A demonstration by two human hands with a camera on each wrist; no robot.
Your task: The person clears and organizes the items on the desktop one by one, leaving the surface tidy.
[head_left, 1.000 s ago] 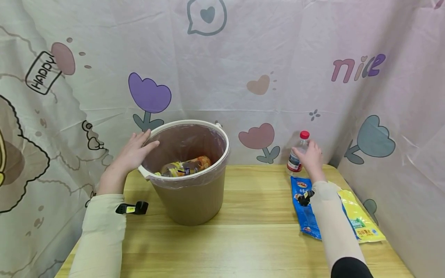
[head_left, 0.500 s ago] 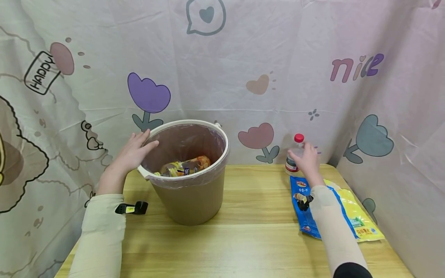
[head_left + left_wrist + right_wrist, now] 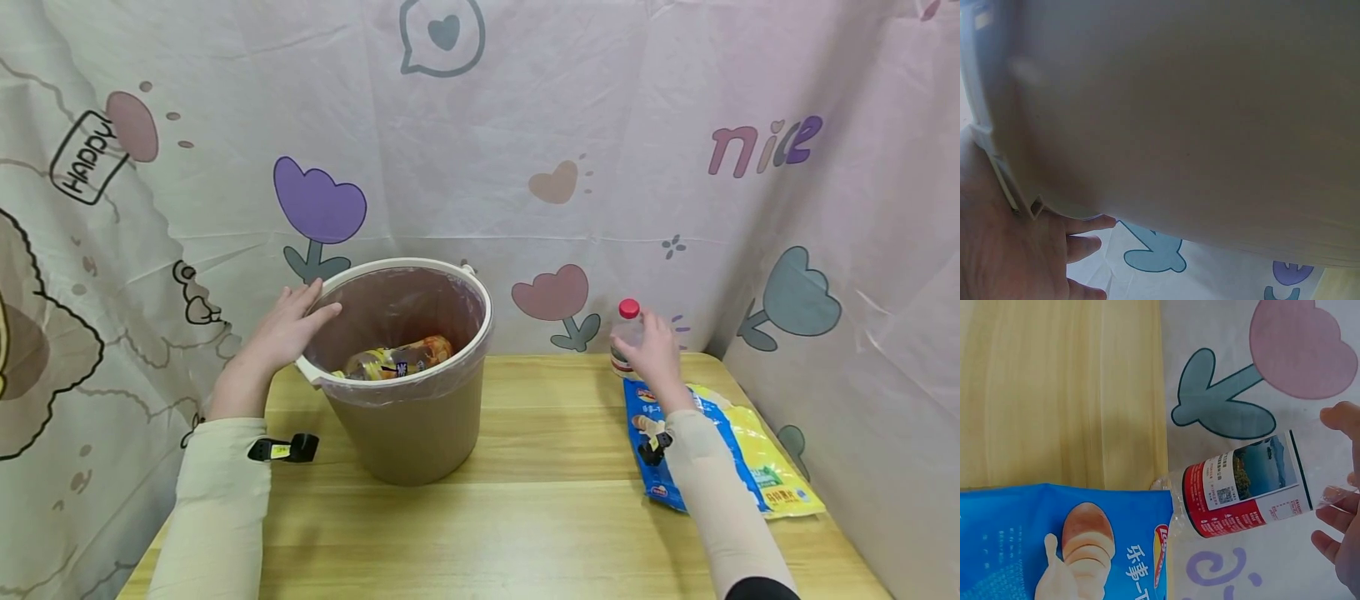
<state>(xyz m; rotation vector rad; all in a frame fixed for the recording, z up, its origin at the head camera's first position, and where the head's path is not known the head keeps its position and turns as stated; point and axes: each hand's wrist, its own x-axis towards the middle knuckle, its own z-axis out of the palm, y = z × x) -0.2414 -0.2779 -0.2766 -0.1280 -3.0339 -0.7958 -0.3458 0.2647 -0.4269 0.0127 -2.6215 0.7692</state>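
Observation:
A beige waste bin [image 3: 408,442] with a clear liner stands left of centre on the table. My left hand [image 3: 288,329] rests on the left of its pale rim, fingers fairly straight; the left wrist view shows several fingertips [image 3: 1085,248] beside the bin's outer wall. Inside the bin lies a drink bottle [image 3: 401,360] with a yellow and orange wrapper. At the table's back right, my right hand [image 3: 656,354] grips a clear plastic bottle [image 3: 627,332] with a red cap. Its red and white label [image 3: 1244,487] shows in the right wrist view.
A blue chip bag [image 3: 660,483] lies under my right forearm, partly over a yellow chip bag [image 3: 776,475]. Behind the wooden table [image 3: 525,533] hangs a printed curtain [image 3: 480,167], which also closes off both sides.
My right hand has shifted a little to the left with the red-capped bottle, whose cap sits lower and further left than before. The left hand and the bin keep their places.

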